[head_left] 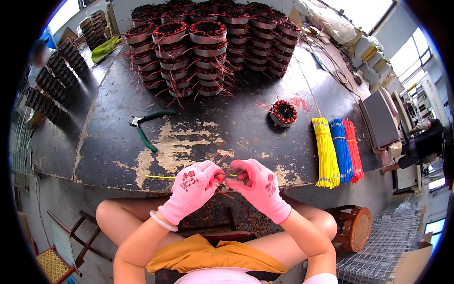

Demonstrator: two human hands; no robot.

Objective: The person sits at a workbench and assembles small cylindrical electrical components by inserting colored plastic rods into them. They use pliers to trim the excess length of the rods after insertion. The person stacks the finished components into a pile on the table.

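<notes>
While both pink-gloved hands, left hand (193, 184) and right hand (255, 182), grip closed on a thin yellow wire (160, 177), one red-wound round stator (283, 113) waits apart on the worn black desk (118, 156), stacked stators (208, 45) behind.

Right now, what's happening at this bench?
A seated person in pink gloves works at the edge of a worn black table. The left hand and right hand meet over a small part, pinching a thin yellow wire. Green-handled pliers lie untouched, one wound stator sits apart, stacked stators fill the back, and yellow, blue and red wire bundles lie to the right.
</notes>
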